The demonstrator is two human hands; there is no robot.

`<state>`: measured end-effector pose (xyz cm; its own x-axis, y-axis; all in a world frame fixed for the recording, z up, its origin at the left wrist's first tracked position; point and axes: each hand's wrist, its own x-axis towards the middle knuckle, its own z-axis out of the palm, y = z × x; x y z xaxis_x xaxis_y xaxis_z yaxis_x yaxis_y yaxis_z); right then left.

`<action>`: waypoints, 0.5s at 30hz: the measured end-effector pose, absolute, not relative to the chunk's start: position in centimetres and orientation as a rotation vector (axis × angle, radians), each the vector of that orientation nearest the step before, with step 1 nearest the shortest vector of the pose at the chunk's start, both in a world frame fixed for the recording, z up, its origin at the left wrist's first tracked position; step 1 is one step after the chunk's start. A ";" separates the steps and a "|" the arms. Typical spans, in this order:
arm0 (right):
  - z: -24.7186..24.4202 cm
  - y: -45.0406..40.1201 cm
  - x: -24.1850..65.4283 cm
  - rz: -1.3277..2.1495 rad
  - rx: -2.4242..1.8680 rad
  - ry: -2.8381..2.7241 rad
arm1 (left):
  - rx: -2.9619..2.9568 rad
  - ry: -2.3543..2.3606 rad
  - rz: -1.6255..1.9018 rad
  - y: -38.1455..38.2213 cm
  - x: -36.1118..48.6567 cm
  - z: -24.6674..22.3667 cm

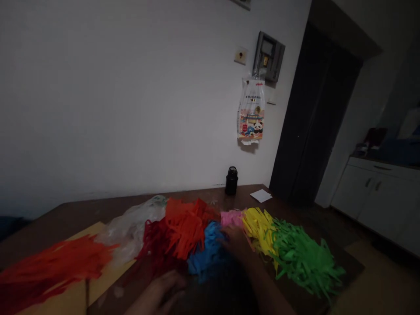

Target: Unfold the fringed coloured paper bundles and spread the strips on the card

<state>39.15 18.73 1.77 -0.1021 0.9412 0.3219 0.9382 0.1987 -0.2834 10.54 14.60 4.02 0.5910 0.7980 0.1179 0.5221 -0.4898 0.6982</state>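
My left hand (161,289) is low in front, just above the brown table, near a dark red bundle of shredded paper strips (157,247). Its fingers are slightly bent and apart, with nothing visible in them. My right hand (236,243) reaches over the right side of a blue bundle of paper strips (210,251), fingers stretched forward and somewhat blurred. Just beyond its fingertips lies a pink bundle (231,217). An orange-red bundle (187,225) rests behind the blue one. Yellow strips (259,227) and green strips (305,258) spread out to the right.
On the left, more orange strips (65,262) lie on yellow sheets (113,278), beside a clear plastic bag (131,227). At the back of the table (95,205) stand a black bottle (231,181) and a white paper (261,195). A printed bag (251,113) hangs on the wall.
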 end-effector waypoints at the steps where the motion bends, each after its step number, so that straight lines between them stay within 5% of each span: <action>1: 1.5 18.4 38.8 0.045 -1.687 -2.131 | 2.245 1.003 0.550 15.0 12.0 4.1; 15: -0.6 17.8 37.6 0.328 -1.650 -2.169 | 2.196 1.128 0.699 18.2 15.9 -1.0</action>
